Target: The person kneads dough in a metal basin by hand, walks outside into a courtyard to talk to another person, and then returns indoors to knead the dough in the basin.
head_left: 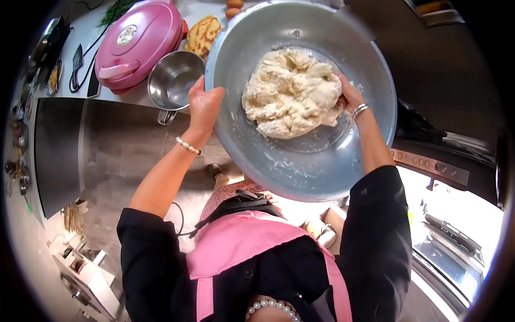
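- Dough (292, 91), pale and lumpy, lies inside a large round grey-blue basin (311, 166).
- Left hand (204, 105) grips its left rim.
- Right hand (351, 98) touches the dough's right edge; its grip I cannot tell.

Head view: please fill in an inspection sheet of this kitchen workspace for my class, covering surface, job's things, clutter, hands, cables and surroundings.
Surface: white counter, partly covered by kitchen items.
Job's things: large grey-blue basin, tilted toward the camera, with rough, lumpy dough inside and pale residue on its wall.
Clutter: pink appliance, lid down; metal pot at the counter edge; flatbread; brown eggs.
Hands: left hand grips the basin's rim; right hand is inside, against the dough, fingertips hidden.
Cables: dark cord beside the appliance; thin cord near the person's leg.
Surroundings: grey floor; knobbed control panel at right.
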Demonstrator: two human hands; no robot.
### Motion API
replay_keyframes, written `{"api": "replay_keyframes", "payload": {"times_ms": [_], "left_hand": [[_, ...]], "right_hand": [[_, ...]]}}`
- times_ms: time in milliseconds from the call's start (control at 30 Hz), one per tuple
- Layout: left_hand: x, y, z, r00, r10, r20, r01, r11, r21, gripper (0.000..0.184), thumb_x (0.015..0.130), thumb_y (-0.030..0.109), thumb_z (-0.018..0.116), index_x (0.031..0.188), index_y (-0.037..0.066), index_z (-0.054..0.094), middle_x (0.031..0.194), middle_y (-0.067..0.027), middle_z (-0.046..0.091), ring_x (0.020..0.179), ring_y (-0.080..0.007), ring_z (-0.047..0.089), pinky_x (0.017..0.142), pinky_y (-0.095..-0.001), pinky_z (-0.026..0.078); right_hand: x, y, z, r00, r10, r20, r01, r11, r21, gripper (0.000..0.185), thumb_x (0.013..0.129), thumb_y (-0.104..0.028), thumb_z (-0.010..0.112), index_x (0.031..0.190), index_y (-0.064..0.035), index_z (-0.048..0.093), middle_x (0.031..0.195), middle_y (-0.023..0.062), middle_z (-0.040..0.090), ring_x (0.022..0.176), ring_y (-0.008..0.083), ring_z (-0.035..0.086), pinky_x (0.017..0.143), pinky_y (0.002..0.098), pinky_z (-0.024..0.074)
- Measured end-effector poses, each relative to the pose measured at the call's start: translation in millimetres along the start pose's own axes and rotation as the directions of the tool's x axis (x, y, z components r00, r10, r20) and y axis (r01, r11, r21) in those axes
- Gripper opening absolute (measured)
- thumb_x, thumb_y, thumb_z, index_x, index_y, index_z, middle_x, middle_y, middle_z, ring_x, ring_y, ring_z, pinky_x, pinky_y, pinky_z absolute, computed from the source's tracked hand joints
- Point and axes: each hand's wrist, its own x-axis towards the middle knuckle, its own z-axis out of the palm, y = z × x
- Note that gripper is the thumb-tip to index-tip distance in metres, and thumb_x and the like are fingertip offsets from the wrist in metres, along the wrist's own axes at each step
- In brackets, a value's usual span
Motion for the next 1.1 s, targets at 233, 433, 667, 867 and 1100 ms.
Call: {"api": "replay_keyframes", "payload": {"times_ms": [233,433,667,867,1100], "left_hand": [[0.0,-19.9,-2.4,0.998,0.057,0.022,-0.052,0.981,-0.188,0.021,0.068,0.001,0.049,0.087,-0.002,0.059,0.069,-0.0001,0.057,0.060,-0.0064,0.046,0.054,-0.0215,0.039],[4.9,-39.7,5.5,0.993,0.120,0.001,-0.113,0.936,-0.332,0.023,0.069,-0.001,0.052,0.091,0.001,0.058,0.075,-0.0039,0.061,0.067,-0.0094,0.054,0.061,-0.0238,0.044],[3.0,-34.7,2.7,0.998,0.050,0.025,-0.039,0.943,-0.330,0.037,0.069,-0.004,0.049,0.105,-0.001,0.055,0.085,-0.0099,0.063,0.078,-0.0143,0.059,0.073,-0.0244,0.045],[-0.4,-38.4,1.8,0.998,0.048,0.027,-0.038,0.959,-0.280,0.054,0.066,-0.005,0.050,0.119,-0.012,0.042,0.111,-0.0226,0.055,0.105,-0.0249,0.054,0.091,-0.0283,0.038],[-2.3,-31.6,-2.0,0.997,-0.040,0.061,0.053,0.973,-0.223,0.055,0.065,-0.008,0.048,0.119,-0.011,0.043,0.118,-0.0238,0.051,0.112,-0.0282,0.050,0.095,-0.0307,0.036]], "right_hand": [[-134.6,-34.0,80.3,0.794,-0.573,0.201,0.374,0.200,-0.906,0.050,0.070,-0.050,0.062,0.098,-0.0089,0.053,0.075,0.0092,0.063,0.070,0.0259,0.061,0.062,0.0358,0.0467],[-157.3,5.5,141.1,0.743,-0.535,0.402,0.427,-0.083,-0.900,0.033,0.063,-0.033,0.068,0.083,-0.0142,0.051,0.062,0.0094,0.056,0.059,0.0303,0.058,0.054,0.0394,0.0448],[-95.0,-4.4,168.7,0.819,-0.343,0.461,0.361,-0.316,-0.877,0.029,0.063,-0.028,0.068,0.080,-0.0124,0.049,0.058,0.0095,0.054,0.057,0.0308,0.056,0.052,0.0420,0.0419],[-57.5,-26.0,175.6,0.882,-0.278,0.380,0.260,-0.386,-0.885,0.030,0.060,-0.018,0.066,0.086,-0.0139,0.052,0.059,0.0074,0.056,0.060,0.0283,0.058,0.055,0.0399,0.0432],[-26.2,-20.2,155.9,0.806,-0.412,0.424,0.282,-0.362,-0.888,0.046,0.054,-0.018,0.072,0.096,-0.0211,0.054,0.063,0.0033,0.056,0.063,0.0257,0.057,0.057,0.0383,0.0440]]}}
